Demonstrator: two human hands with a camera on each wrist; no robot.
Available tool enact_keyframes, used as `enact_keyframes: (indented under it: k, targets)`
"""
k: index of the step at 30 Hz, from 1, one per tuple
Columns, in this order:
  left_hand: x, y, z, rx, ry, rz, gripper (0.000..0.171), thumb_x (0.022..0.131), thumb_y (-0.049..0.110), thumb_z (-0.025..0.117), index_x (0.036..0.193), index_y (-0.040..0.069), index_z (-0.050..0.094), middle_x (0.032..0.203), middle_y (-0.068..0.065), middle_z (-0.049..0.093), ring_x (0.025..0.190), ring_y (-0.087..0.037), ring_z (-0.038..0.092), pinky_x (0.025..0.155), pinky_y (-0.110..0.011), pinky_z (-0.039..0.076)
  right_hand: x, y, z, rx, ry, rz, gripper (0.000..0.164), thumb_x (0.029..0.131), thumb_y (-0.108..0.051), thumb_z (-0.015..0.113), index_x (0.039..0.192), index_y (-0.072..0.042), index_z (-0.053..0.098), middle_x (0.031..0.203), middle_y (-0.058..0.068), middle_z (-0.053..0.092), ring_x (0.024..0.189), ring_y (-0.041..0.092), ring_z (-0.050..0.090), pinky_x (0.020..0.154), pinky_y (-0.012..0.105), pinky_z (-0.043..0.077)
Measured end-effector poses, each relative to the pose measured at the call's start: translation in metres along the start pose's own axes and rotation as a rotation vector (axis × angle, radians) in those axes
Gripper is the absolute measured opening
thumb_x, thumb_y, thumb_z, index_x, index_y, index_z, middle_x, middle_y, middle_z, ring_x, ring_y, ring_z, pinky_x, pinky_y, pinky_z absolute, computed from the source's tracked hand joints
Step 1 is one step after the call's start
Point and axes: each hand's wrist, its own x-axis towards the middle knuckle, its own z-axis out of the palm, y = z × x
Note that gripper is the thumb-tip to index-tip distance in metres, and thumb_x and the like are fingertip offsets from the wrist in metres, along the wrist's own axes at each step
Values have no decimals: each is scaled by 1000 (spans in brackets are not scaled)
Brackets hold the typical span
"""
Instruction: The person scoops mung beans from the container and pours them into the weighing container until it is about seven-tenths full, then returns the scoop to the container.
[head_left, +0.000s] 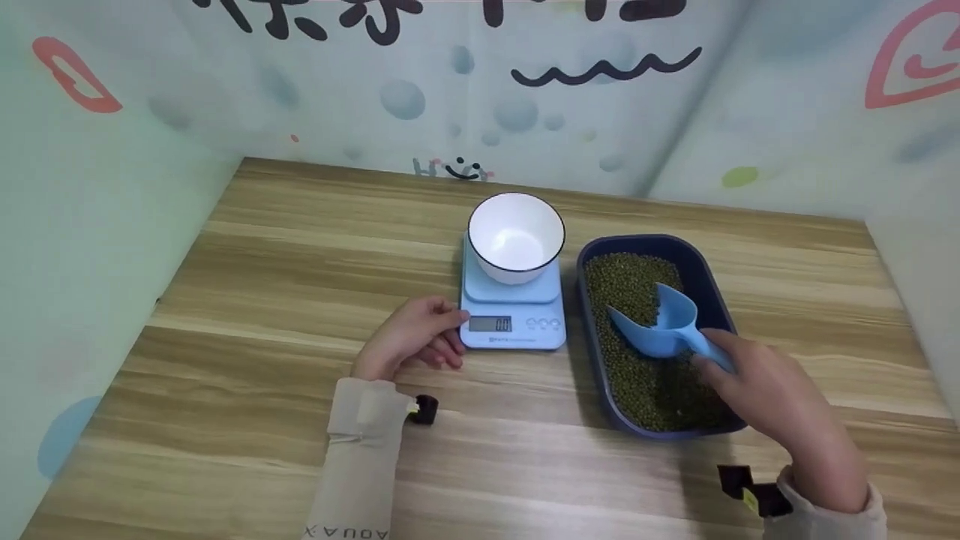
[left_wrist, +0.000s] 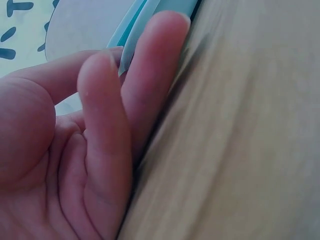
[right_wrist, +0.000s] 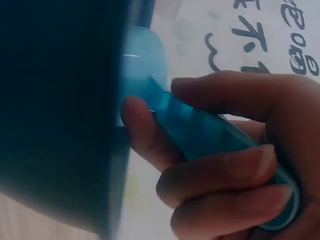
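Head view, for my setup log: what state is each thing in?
Scale: on, reading 0.0
White bowl: upright on the scale, empty
Tub: upright, partly filled with beans
Beans: loose, unevenly heaped
Scoop: in the tub, contents unclear
Left grip: touching the scale's left edge
Right grip: holding the scoop by its handle

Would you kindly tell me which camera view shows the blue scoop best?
The head view: the blue scoop shows from cup to handle, though the right hand covers the handle's end. The right wrist view shows the handle closely but only part of the cup; the left wrist view shows none.
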Motion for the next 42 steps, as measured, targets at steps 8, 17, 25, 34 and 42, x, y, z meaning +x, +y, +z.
enact_keyframes:
  k: [8,17,25,34,42]
  targets:
    - [-17,16,2,7,-14,-10,25,94,26,53,105,4,56,88,-18,67,70,-26,69,57,-31,55,8,3,14,22,67,-27,42,94,-22,50,130,-2,47,78,5,64,54,14,48,49,29,36]
    - [-19,16,2,4,-28,-22,25,94,25,53,105,3,56,88,-19,68,70,-25,69,56,-28,54,19,9,32,113,-19,51,24,93,-21,49,110,-5,45,70,5,57,48,15,52,45,30,42]
    - [-19,19,1,-6,-32,4,25,94,25,53,106,4,55,90,-19,67,72,-26,69,56,-28,53,24,11,36,141,-15,57,28,94,-33,50,102,-7,42,66,6,50,49,16,48,43,31,41]
    - [-21,16,1,-25,-45,27,26,94,24,52,108,2,54,92,-22,66,72,-27,69,56,-29,54,25,10,41,182,-33,94,50,92,-58,37,93,-9,44,64,5,55,45,17,49,41,33,42]
    - [-21,16,-1,-31,-51,29,24,94,23,52,106,1,54,91,-22,66,73,-28,69,55,-29,53,26,8,42,188,-36,102,50,93,-57,33,90,-8,45,64,5,55,44,18,51,41,33,43]
